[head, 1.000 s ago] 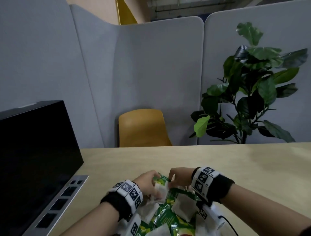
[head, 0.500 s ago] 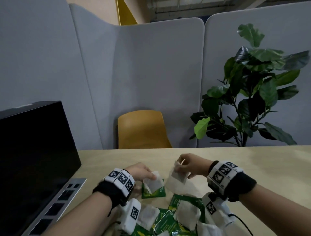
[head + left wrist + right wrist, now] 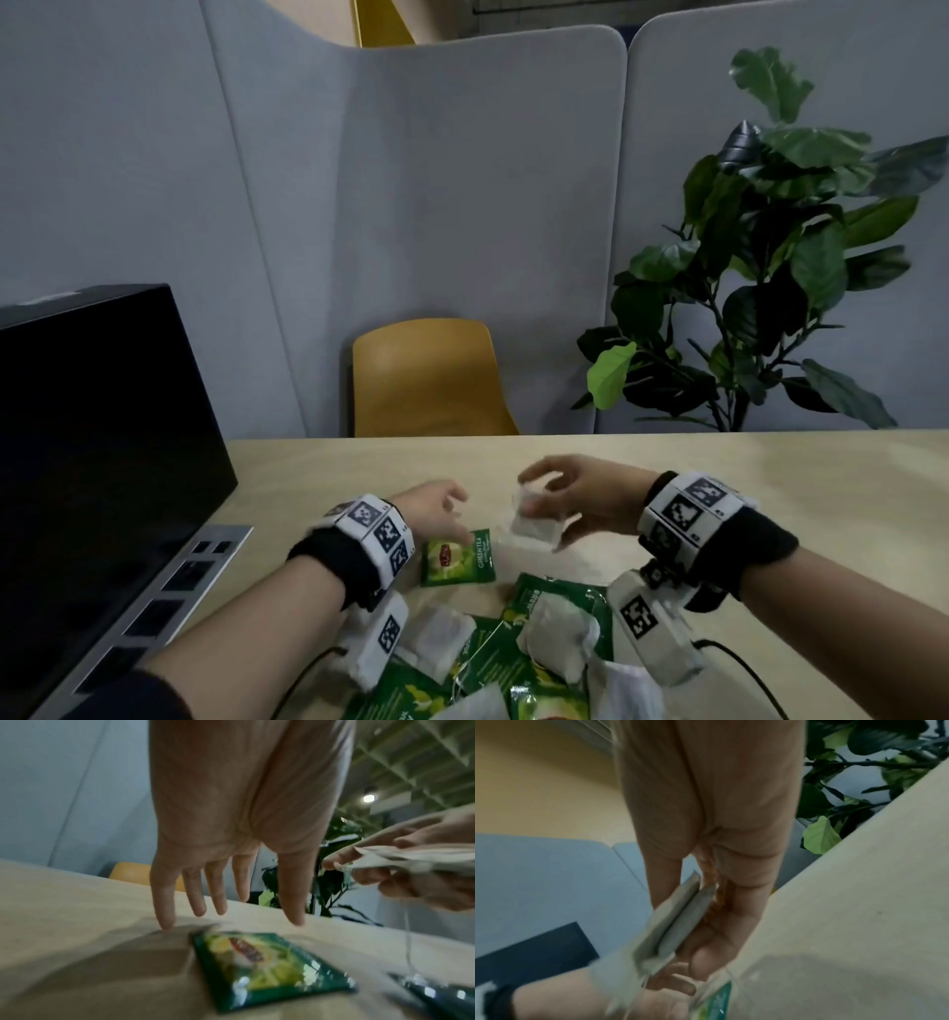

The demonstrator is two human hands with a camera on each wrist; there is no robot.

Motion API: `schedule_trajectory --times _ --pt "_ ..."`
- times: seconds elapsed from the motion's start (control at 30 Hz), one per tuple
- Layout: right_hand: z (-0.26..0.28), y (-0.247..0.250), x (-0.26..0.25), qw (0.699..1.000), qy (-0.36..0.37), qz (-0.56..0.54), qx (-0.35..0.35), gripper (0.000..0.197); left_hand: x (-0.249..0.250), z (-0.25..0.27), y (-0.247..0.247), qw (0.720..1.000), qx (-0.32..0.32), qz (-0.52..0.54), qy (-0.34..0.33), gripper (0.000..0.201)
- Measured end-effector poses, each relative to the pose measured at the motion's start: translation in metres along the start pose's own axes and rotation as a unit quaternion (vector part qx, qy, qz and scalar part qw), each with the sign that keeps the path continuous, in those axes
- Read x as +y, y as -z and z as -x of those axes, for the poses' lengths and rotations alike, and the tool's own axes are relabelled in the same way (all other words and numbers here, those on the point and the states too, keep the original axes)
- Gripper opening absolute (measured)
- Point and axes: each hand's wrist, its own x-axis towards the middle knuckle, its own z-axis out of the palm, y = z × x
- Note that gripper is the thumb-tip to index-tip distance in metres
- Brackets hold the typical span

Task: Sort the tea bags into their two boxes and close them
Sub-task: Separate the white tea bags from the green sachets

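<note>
A green tea sachet (image 3: pixel 458 557) (image 3: pixel 267 967) lies flat on the wooden table (image 3: pixel 719 473). My left hand (image 3: pixel 452 514) (image 3: pixel 231 923) hovers just over its far edge with straight, spread fingers and holds nothing. To its right, my right hand (image 3: pixel 539 496) (image 3: pixel 680 935) pinches a white paper tea bag (image 3: pixel 534 521) (image 3: pixel 677 919) a little above the table; its string (image 3: pixel 407 933) hangs down. A pile of green sachets and white bags (image 3: pixel 513 663) lies close to me between my forearms. No box is in view.
An open laptop (image 3: pixel 102 462) stands at the left on the table. Behind the far table edge are a yellow chair (image 3: pixel 431 380), a leafy plant (image 3: pixel 744 288) and grey partition walls (image 3: pixel 462 205).
Both hands moved away from the pile towards the far side. The left hand let go of its sachet and white bag; the green sachet now lies on the table. The right hand still holds a white bag.
</note>
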Motion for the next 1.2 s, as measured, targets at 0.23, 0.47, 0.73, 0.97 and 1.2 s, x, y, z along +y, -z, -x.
schedule_trajectory --times 0.23,0.47,0.73,0.97,1.2 --pt "-0.022 -0.025 0.018 0.912 -0.094 0.386 -0.100 0.051 -0.009 -0.012 -0.014 0.998 -0.053 -0.038 0.022 0.056" --pt "-0.024 -0.031 0.017 0.842 -0.073 0.527 -0.094 0.048 -0.024 0.006 0.004 0.995 -0.014 0.094 0.022 0.021" --pt "0.018 0.000 -0.007 0.958 0.031 0.276 -0.071 0.026 -0.037 0.055 0.013 0.943 0.082 0.316 -0.066 0.044" --pt "0.050 0.001 -0.027 0.974 0.221 0.037 0.033 0.014 -0.006 0.094 0.008 0.914 0.045 0.371 -0.161 0.026" --pt "0.035 -0.044 -0.029 0.960 0.231 -0.156 0.001 0.021 0.007 0.104 -0.006 0.890 0.108 0.400 -0.190 0.020"
